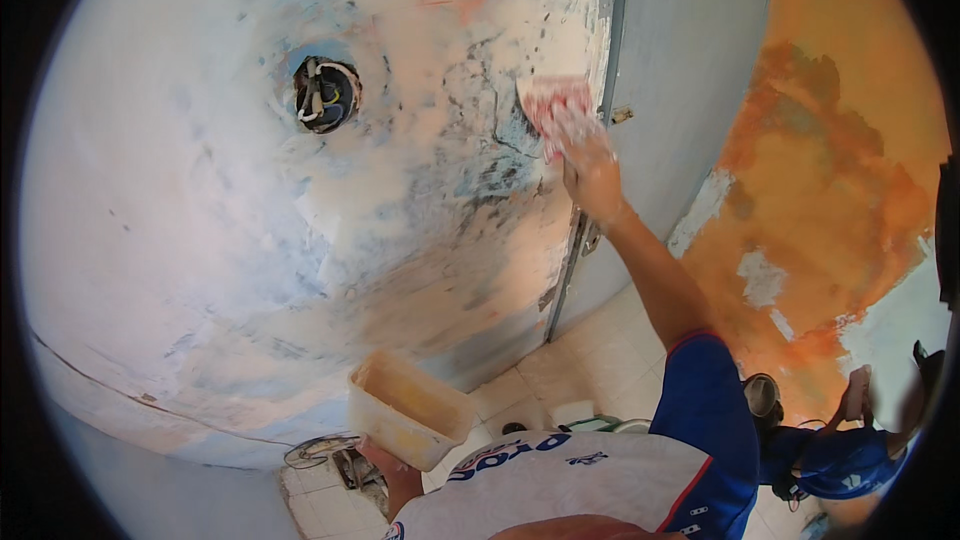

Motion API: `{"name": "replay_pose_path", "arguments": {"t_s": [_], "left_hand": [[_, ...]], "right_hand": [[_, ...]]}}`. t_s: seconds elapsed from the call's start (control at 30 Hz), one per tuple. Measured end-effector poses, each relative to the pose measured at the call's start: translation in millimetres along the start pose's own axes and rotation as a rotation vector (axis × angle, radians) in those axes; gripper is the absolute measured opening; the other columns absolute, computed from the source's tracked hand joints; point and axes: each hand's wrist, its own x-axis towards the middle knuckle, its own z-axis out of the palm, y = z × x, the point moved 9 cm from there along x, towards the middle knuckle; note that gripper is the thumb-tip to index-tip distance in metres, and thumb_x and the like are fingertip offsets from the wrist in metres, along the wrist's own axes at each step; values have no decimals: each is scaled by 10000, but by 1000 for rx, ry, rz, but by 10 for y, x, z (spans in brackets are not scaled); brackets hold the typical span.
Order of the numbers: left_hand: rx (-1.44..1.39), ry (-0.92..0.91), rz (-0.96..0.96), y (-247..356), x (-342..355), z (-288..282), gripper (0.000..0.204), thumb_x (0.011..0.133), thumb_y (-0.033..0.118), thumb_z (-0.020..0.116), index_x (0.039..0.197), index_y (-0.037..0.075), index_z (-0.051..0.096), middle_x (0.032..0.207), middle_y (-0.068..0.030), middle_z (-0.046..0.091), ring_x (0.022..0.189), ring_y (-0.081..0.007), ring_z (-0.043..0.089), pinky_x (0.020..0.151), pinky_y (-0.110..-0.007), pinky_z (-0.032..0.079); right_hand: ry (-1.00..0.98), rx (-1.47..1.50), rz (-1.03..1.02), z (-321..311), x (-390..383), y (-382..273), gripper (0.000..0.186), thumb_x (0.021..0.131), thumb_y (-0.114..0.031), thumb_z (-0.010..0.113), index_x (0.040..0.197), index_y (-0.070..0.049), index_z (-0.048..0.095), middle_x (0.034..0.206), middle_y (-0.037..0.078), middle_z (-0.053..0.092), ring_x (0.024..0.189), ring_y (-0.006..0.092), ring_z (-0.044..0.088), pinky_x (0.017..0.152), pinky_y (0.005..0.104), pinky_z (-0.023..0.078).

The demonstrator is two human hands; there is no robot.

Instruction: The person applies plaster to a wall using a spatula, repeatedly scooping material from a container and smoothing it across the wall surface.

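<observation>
My right hand (595, 172), smeared with white, grips a flat red putty spreader (555, 100) streaked with white paste. Its blade lies against the patchy wall (430, 240), close to the door frame, and is slightly blurred. Lower down, my left hand (388, 465) holds a pale rectangular plastic tub (425, 430) from below and the side. The tub is tilted, and its inner walls are coated with yellowish residue. Dark scuffs and bluish and peach patches mark the wall beside the spreader.
A round wall box (327, 95) with exposed wires opens left of the spreader. A grey door (680, 70) stands to the right, before an orange patchy wall (830, 190). Another person in blue (850, 460) is at lower right. Cables (318, 452) lie on the tiled floor.
</observation>
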Motion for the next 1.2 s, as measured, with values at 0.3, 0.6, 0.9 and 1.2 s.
{"name": "replay_pose_path", "arguments": {"t_s": [0.3, 0.6, 0.9, 1.2], "left_hand": [[-10, 0, -79, 192, -39, -232, 642, 993, 533, 363, 1435, 76, 457, 1394, -121, 540, 1264, -317, 548, 1021, -467, 497], [-60, -75, -81, 55, -15, -353, 669, 982, 551, 352, 1445, 78, 449, 1405, -122, 527, 1271, -316, 538, 1045, -464, 482], [-112, 116, 20, 460, -264, -482, 590, 1009, 477, 392, 1322, -1, 540, 1232, -130, 623, 1090, -279, 648, 921, -411, 564], [-21, 206, 30, 556, -351, -748, 557, 1014, 439, 354, 1274, -10, 558, 1200, -134, 624, 1057, -273, 649, 879, -402, 567]], "right_hand": [[389, -134, -125, -997, 1466, 201, 315, 857, 20, 609, 1150, -44, 706, 1129, 206, 702, 1029, 414, 664, 863, 418, 546], [70, -19, 42, 70, 66, -76, 505, 835, 63, 579, 1294, -123, 678, 1281, 171, 668, 1165, 395, 639, 997, 451, 517], [368, -14, 59, -762, 892, -84, 371, 895, 48, 550, 1232, -37, 682, 1251, 223, 669, 1198, 410, 621, 1021, 442, 490], [139, -78, 211, 303, -162, 8, 301, 909, -114, 609, 1191, -63, 703, 1180, 219, 695, 1139, 423, 635, 980, 492, 503]]}}
